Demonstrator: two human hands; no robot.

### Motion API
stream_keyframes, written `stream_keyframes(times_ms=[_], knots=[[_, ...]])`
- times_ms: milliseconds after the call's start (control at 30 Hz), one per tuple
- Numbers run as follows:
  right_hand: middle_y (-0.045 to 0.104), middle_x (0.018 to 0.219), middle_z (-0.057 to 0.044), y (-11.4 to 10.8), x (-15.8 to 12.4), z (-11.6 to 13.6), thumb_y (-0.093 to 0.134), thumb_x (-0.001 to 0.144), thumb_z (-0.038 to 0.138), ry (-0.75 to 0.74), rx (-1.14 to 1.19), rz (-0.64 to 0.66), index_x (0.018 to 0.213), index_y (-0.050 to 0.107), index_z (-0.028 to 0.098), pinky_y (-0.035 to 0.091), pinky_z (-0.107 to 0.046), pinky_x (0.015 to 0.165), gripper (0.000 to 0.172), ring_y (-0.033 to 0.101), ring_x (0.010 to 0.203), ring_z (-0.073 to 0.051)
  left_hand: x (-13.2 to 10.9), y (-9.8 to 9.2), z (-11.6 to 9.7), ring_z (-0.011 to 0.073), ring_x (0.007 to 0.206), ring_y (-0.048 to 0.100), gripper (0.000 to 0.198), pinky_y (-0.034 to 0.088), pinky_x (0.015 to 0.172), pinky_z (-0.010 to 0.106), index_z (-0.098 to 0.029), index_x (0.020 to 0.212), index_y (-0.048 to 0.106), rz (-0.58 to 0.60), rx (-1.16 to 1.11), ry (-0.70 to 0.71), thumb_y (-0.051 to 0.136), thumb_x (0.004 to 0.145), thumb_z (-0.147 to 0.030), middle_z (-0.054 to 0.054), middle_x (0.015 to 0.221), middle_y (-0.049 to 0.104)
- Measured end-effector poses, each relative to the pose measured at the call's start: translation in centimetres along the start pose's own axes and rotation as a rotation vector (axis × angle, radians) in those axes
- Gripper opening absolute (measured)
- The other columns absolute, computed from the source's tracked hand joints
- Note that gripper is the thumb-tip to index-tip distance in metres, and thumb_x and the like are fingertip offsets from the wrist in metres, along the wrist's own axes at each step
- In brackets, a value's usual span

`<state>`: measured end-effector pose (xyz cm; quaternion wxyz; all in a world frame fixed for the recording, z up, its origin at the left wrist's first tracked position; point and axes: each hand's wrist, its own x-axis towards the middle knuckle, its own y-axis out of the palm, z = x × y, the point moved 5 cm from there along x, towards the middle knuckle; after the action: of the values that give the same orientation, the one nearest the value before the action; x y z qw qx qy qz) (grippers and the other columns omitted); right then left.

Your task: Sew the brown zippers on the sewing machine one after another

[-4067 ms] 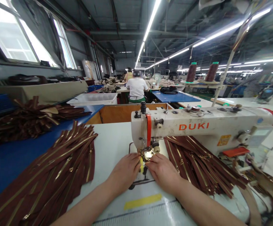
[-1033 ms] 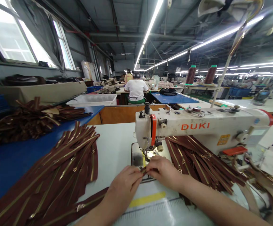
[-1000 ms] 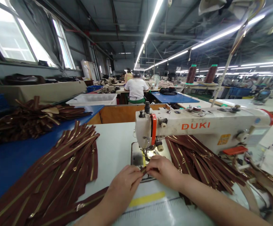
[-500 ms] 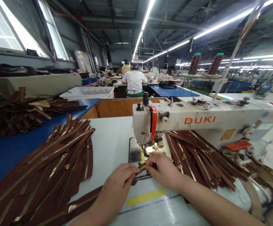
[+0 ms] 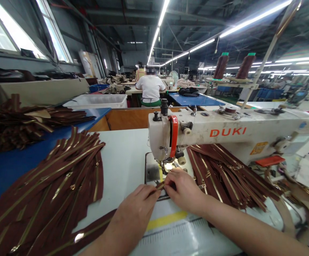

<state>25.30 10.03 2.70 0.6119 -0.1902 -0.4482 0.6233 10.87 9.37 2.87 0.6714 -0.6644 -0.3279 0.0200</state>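
I'm in a sewing workshop, and a large one — right here a sewing machine [image 5: 229, 121] (DUKI, it says in orange) stands on a pale table [image 5: 123, 153], with two cones of brown thread [image 5: 220, 67] up behind it. Heaps of brown zippers [image 5: 55, 177] lie on both sides, long strip lights [image 5: 255, 18] run away overhead — and farther back a person in a white top [image 5: 150, 88] sits near a blue-topped table [image 5: 199, 101].

Long brown cloth zipper strips [image 5: 50, 185]: matt; shiny gold metal teeth [image 5: 216, 190]. White painted-metal sewing machine [image 5: 261, 128]: smooth, scuffed. Flat pale tabletop [image 5: 124, 156]: smooth, glossy.
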Motion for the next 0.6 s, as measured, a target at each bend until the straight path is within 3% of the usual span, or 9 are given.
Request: stream_keyframes(times_ms=[400,600], knots=[[0.059,0.078,-0.003,0.2,0.0,-0.1,0.052,0.082,0.013,0.010,-0.076,0.024,0.075,0.059,0.017,0.037,-0.027,0.074,0.011,0.052,0.082,-0.017,-0.2,0.7,0.1,0.0212,0.091,0.058,0.043,0.054,0.083,0.036,-0.016,0.112,0.057,-0.002,0.086,0.014,0.036,0.081,0.005,0.008,0.101,0.062],[0.062,0.084,-0.005,0.1,0.5,0.2,0.051,0.084,0.015,0.047,-0.159,0.086,0.081,0.063,0.016,0.038,-0.028,0.075,0.012,0.055,0.085,-0.018,0.9,0.6,0.3,0.0221,0.094,0.057,0.045,0.050,0.087,0.038,-0.017,0.112,0.059,0.220,0.031,-0.077,0.038,0.078,0.003,0.007,0.100,0.062]])
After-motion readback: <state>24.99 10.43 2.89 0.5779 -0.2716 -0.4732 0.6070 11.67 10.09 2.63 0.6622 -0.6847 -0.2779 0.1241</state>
